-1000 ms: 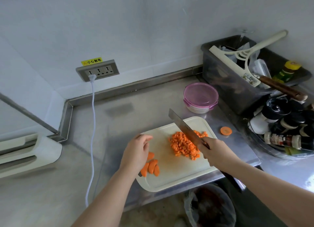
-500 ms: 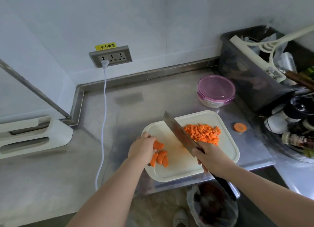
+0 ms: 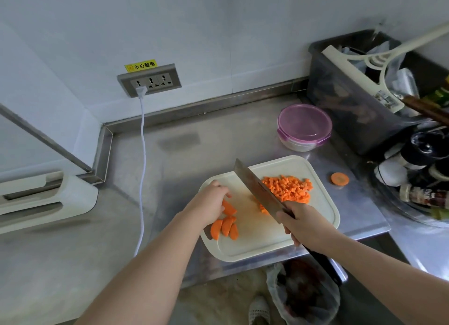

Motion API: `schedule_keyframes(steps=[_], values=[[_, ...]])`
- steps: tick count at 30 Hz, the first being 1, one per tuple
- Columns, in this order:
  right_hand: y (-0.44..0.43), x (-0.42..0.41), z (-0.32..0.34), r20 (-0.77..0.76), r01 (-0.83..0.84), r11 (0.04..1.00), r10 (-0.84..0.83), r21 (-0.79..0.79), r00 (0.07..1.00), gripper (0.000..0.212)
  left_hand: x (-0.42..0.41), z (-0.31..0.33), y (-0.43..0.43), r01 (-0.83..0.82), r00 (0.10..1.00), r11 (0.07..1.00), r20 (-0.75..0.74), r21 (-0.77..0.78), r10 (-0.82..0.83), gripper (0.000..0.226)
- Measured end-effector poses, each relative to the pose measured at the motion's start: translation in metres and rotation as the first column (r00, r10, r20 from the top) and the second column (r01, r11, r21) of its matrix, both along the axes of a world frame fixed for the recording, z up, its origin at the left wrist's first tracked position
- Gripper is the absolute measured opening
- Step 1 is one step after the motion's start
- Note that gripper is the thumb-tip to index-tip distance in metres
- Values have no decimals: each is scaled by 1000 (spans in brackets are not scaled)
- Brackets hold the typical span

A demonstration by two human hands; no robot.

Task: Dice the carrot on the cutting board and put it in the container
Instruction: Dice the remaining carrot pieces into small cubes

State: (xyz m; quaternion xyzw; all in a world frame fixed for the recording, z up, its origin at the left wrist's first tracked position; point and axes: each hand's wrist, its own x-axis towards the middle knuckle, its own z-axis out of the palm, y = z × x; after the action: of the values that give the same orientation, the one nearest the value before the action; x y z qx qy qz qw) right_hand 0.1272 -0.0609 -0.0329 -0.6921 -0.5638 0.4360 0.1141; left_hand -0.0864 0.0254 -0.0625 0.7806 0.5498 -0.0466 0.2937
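The dice lie heaped at 2 o'clock on the board, against the far side of the knife. The slices lie at 8 o'clock on the board: three side by side, and one more just past them at 12 o'clock. Our left hand covers that one, its curled fingers holding it. Our right hand grips the knife's handle at 4 o'clock on the board. The blade runs toward 11 o'clock, between slices and dice. We cannot tell whether its edge touches the board.

The container stands on the counter at 1 o'clock from the board, near it but apart, with its purple lid on. A carrot round lies on the counter at 3 o'clock, just beside the board. A dark bin stands past the container, and bottles crowd at 3 o'clock. At 11 o'clock a wall socket holds a white cord. A bag sits below the counter at 5 o'clock.
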Motion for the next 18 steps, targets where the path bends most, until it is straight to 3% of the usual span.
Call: schedule_keyframes(steps=[2, 7, 12, 18], values=[[1, -1, -1, -6, -7, 1000, 7, 0, 1000, 19, -7, 4, -4, 9, 996, 996, -85, 85, -2, 21], [3, -5, 0, 9, -43, 999, 43, 21, 999, 18, -23, -1, -36, -67, 969, 997, -236, 25, 71, 22], [2, -8, 0, 18, -63, 997, 62, 41, 998, 19, -19, -14, -56, -189, 966, 979, -164, 80, 200, 22], [1, -4, -1, 11, -51, 998, 50, 37, 999, 19, -25, -17, -55, -288, 955, 958, -79, 7, 287, 13]])
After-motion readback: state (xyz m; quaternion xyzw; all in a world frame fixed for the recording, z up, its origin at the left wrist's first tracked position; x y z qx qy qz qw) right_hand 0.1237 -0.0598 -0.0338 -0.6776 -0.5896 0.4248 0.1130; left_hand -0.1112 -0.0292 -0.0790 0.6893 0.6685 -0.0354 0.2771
